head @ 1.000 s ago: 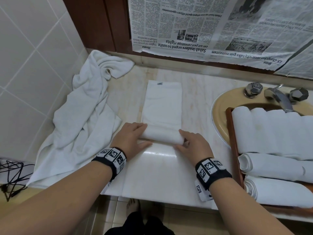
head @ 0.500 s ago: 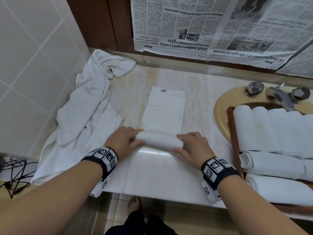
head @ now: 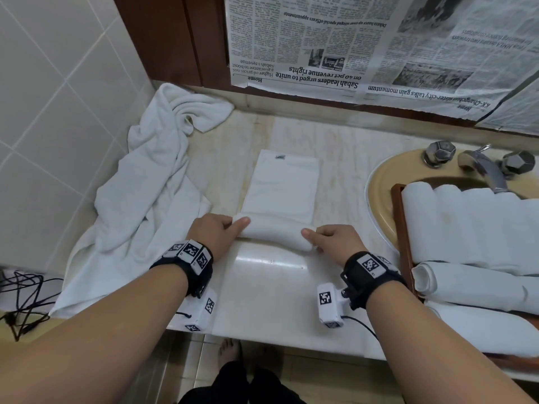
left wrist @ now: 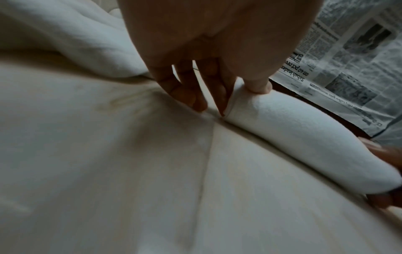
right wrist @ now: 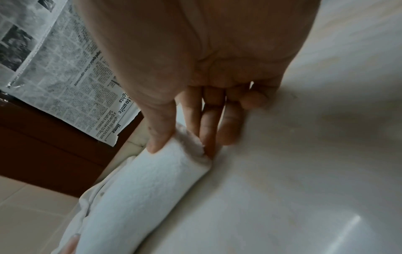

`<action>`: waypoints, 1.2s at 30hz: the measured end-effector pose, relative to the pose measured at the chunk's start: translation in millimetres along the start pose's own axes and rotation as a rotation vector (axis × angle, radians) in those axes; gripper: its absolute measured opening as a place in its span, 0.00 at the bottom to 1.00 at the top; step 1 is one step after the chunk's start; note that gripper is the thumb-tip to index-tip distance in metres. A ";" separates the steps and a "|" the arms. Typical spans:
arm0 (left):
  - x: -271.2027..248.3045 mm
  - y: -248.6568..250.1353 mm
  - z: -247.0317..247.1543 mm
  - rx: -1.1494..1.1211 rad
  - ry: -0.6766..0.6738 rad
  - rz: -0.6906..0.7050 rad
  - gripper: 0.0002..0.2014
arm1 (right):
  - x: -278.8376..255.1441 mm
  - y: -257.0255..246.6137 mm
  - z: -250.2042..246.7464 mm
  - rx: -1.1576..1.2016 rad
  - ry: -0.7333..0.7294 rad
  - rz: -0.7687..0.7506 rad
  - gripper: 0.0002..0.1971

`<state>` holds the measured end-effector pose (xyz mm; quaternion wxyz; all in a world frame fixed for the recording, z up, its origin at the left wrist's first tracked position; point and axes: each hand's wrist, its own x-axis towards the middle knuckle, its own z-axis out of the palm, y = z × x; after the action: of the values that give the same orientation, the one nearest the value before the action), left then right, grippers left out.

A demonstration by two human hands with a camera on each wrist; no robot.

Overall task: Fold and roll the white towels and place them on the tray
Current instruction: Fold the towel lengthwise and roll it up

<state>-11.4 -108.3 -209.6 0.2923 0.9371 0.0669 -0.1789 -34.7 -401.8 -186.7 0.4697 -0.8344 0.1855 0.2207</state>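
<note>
A white towel [head: 281, 185] lies folded into a long strip on the marble counter, and its near end is wound into a roll [head: 275, 233]. My left hand [head: 233, 228] holds the roll's left end, thumb on top [left wrist: 259, 86], fingers tucked against the end. My right hand [head: 316, 239] holds the right end the same way, thumb on the roll [right wrist: 155, 146]. At the right a wooden tray [head: 400, 228] carries several rolled white towels [head: 472, 223].
A crumpled pile of white towels [head: 140, 205] covers the counter's left side against the tiled wall. The tray rests over a beige sink [head: 379, 182] with a chrome tap [head: 481, 167]. Newspaper [head: 350, 48] hangs behind. Black cables [head: 20, 301] lie at the far left.
Both hands have turned the roll a little farther away from me. The roll is thicker and the flat strip beyond it is shorter.
</note>
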 end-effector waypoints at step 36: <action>-13.6 -15.6 -1.7 0.203 -0.028 0.422 0.32 | -25.0 22.4 7.7 -0.535 0.015 -0.229 0.34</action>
<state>-27.1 -94.9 -211.3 0.2286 0.9523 -0.1528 -0.1327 -68.6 -403.6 -192.4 0.2535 -0.9457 0.0288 0.2014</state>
